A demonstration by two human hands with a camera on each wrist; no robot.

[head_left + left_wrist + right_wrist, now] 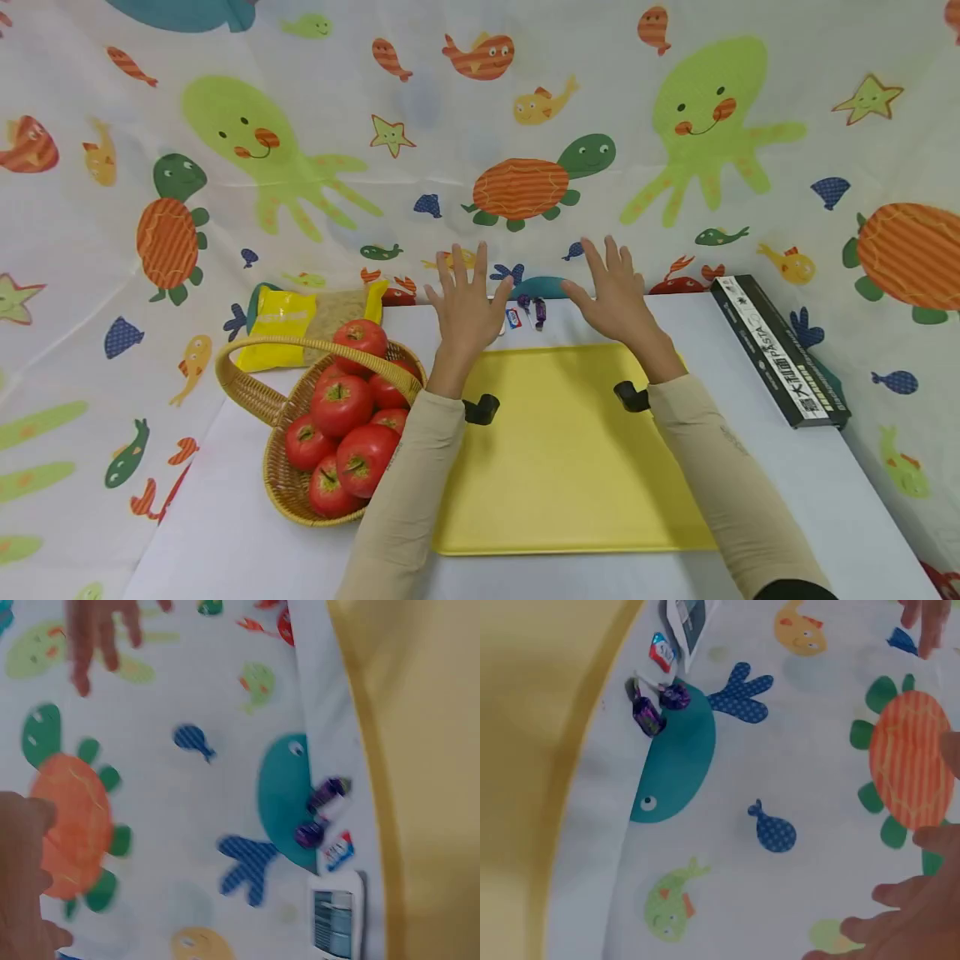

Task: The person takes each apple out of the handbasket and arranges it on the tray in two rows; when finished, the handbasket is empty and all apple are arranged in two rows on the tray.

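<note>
Both hands are raised with fingers spread and hold nothing. My left hand (468, 315) hovers over the far left part of a yellow tray (570, 467), and my right hand (619, 302) over its far right part. Behind the tray, between the hands, lie purple-wrapped candies (540, 313) and a small red, white and blue packet (513, 318). In the left wrist view, a pale case with a dark window (335, 915) sits beside the candies (327, 793); the left hand mostly hides it in the head view.
Left of the tray stands a wicker basket (279, 475) of red apples (342, 405), its handle close to the left forearm. A yellow packet (279, 321) lies behind it. On the right is a long black pasta box (780, 350). A sea-animal patterned cloth (450, 117) rises behind the white table (225, 533).
</note>
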